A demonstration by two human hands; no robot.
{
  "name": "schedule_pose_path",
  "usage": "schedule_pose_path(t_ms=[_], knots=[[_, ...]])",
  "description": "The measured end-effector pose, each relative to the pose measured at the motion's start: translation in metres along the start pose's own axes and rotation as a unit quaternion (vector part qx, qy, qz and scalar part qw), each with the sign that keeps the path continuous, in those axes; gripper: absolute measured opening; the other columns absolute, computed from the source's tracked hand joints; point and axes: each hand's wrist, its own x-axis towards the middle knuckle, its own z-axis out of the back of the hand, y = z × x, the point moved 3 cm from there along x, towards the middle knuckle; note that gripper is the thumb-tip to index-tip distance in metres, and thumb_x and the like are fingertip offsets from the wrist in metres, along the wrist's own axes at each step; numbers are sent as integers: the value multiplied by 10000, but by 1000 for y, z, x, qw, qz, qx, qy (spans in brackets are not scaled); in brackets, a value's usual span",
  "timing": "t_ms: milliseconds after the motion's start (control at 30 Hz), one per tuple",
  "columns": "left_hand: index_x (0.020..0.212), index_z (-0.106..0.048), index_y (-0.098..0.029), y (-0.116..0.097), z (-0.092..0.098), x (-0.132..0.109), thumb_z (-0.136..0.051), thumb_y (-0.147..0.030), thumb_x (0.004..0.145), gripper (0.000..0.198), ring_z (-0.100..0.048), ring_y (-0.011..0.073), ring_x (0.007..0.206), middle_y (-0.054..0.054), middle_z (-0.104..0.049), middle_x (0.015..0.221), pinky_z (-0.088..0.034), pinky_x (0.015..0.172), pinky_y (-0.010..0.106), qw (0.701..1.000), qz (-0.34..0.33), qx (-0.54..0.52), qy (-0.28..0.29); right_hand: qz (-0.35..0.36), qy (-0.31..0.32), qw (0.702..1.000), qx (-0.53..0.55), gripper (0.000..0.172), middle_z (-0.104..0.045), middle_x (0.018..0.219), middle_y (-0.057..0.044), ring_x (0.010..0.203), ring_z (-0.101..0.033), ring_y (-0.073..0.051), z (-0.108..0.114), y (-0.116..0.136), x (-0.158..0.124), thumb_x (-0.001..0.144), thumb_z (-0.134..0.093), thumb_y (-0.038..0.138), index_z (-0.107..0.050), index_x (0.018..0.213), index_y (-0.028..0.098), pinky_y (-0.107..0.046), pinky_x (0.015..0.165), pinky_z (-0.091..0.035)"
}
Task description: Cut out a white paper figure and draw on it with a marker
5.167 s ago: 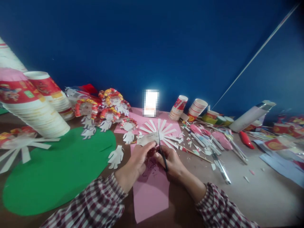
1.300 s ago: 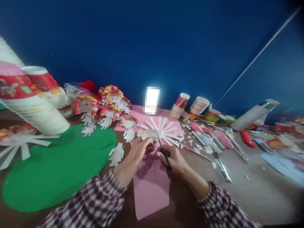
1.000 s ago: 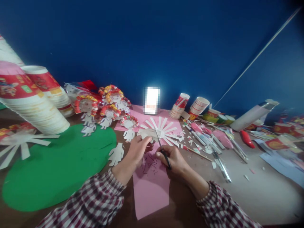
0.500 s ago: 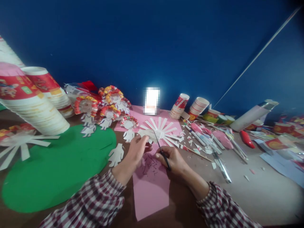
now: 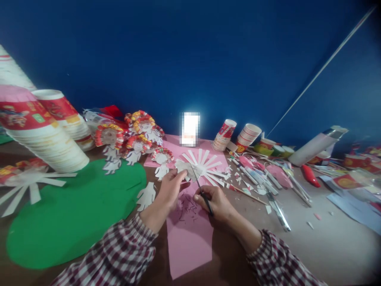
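My left hand (image 5: 172,184) pinches a small white paper cutout (image 5: 181,166) between thumb and fingers. In my right hand (image 5: 216,201) is a pair of scissors with black handles (image 5: 205,198), its blades reaching up to the cutout's right edge. Whether the blades are apart I cannot tell. Below both hands lies a pink paper sheet (image 5: 190,250) strewn with thin dark trimmings (image 5: 188,208). A white paper fringe of radiating strips (image 5: 205,163) sits just behind the scissors. Left of my left wrist is a white paper figure (image 5: 146,196).
A green oval sheet (image 5: 77,222) covers the left side, with decorated paper dolls (image 5: 137,147) behind it. Large stacks of paper cups (image 5: 53,139) lean at far left; smaller cup stacks (image 5: 224,135) stand behind. Markers (image 5: 247,174), paper scraps and a red object (image 5: 310,176) lie right.
The view has tilted slightly, so the surroundings sit a little lower. Both hands keep nearly the same place, still holding the cutout and the scissors.
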Motion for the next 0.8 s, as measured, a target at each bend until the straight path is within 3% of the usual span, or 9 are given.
schedule_pose_path(t_ms=[167,500,800], knots=[[656,-569,-165,0,3,-1,-726,-304,643,210,-551,93,594,-29,-564,615,-498,623,235,999,9,-1,-31,-8,-1,1000,-5,314,-424,520,56,477,-352,-72,0,1,-1,756,-700,437,-620,775,133,-182,429,-257],[771,-641,-175,-3,-1,-1,-735,-336,641,227,-582,104,684,-9,-638,752,-498,638,226,1000,-22,7,16,-10,6,1000,-8,333,-436,526,53,482,-377,-84,0,0,0,748,-697,474,-616,768,151,-196,438,-278],[749,-656,-149,0,1,0,-749,-365,639,259,-583,110,688,18,-644,733,-499,665,231,1000,-14,4,9,-10,15,1000,10,304,-464,549,46,496,-390,-82,0,0,-1,752,-703,431,-611,771,143,-190,449,-290]])
